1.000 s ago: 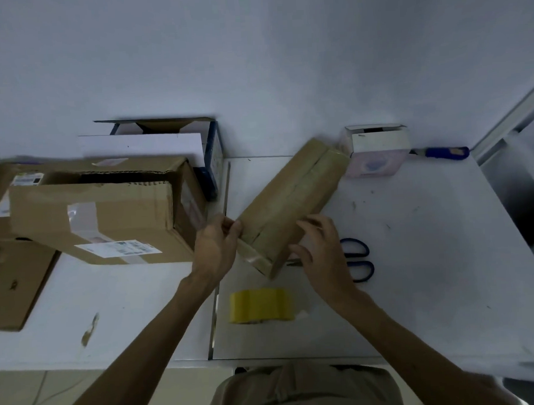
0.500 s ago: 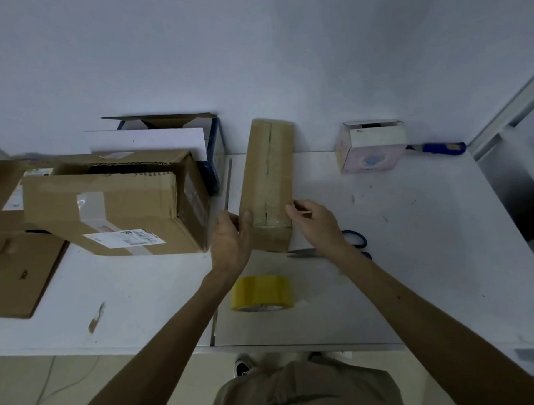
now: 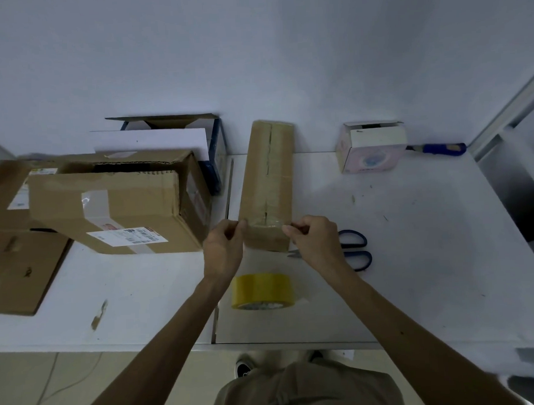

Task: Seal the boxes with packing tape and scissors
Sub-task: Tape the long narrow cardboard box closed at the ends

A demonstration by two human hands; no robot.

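Box (image 3: 266,184) lies between left hand (image 3: 223,253) and right hand (image 3: 315,243), both pinching its near end.

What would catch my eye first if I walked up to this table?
Two bare arms reach to a long brown box in the middle of the white table, the left hand and right hand each pinching an end of a clear tape strip across its near end. Just nearer sits a bright yellow tape roll, with blue-handled scissors lying right of the box.
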